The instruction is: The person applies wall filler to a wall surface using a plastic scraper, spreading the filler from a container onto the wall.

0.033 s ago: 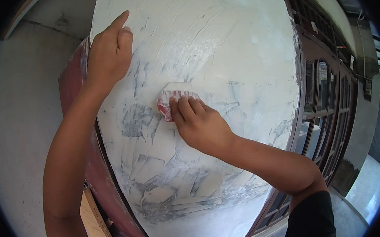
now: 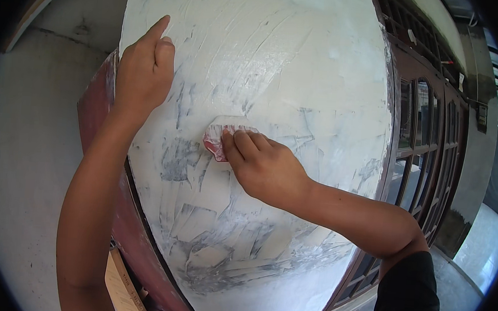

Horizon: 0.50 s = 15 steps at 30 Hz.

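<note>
A small reddish piece of sandpaper, dusted white, lies flat against the white filler-coated panel, roughly at the middle of its height and a little left of centre. The right hand presses it there: its fingers lie stretched and close together over the paper's right part, pinning it to the surface rather than curling round it, while the paper's left edge shows past the fingertips. Around the paper the coating is streaked, with grey patches showing through below and to the left. The left hand rests up on the panel near its left edge, well apart from the sandpaper; its fingers are loosely bent with the forefinger pointing up, holding nothing. Along that left edge runs a dark red border. A strip of pale wood shows at the bottom, beside the left forearm. To the right of the panel stands a dark brown wooden door with glass panes, and a pale plastered wall fills the left side.
</note>
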Each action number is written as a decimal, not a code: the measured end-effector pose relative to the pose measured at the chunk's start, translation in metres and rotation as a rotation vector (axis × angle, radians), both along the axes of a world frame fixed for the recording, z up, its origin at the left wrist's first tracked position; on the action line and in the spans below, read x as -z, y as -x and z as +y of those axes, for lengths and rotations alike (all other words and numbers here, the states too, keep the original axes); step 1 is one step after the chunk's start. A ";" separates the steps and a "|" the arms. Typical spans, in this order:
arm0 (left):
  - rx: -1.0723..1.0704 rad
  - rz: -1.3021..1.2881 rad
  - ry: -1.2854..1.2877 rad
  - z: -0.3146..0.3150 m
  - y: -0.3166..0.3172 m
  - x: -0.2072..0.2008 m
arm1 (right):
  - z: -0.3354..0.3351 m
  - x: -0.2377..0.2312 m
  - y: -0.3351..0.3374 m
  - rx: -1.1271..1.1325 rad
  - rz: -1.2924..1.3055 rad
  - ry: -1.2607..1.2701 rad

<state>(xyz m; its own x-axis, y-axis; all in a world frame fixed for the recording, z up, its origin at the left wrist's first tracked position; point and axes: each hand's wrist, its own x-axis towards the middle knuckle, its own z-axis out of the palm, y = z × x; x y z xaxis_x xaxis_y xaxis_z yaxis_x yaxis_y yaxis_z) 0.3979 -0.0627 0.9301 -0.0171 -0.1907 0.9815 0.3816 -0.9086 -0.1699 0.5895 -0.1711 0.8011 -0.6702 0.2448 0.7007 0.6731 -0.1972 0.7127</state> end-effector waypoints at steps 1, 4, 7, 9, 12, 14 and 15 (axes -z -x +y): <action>-0.001 -0.001 -0.004 -0.002 0.001 0.000 | -0.010 -0.014 0.003 -0.001 -0.001 -0.004; 0.005 0.005 0.011 -0.005 0.005 0.000 | -0.028 -0.099 -0.015 -0.019 0.269 -0.287; 0.047 0.016 0.037 -0.006 0.000 -0.001 | -0.040 -0.178 -0.058 0.220 0.389 -0.472; 0.030 0.008 -0.032 -0.001 -0.002 0.000 | -0.026 -0.179 -0.062 0.223 0.358 -0.420; 0.001 0.023 0.018 -0.005 0.001 0.003 | 0.012 -0.118 -0.045 0.186 0.107 -0.276; 0.008 0.020 0.008 -0.006 0.000 0.004 | 0.012 -0.066 -0.022 0.132 -0.059 -0.195; 0.007 0.016 -0.005 -0.006 0.002 0.003 | 0.001 -0.054 -0.010 0.087 0.026 -0.064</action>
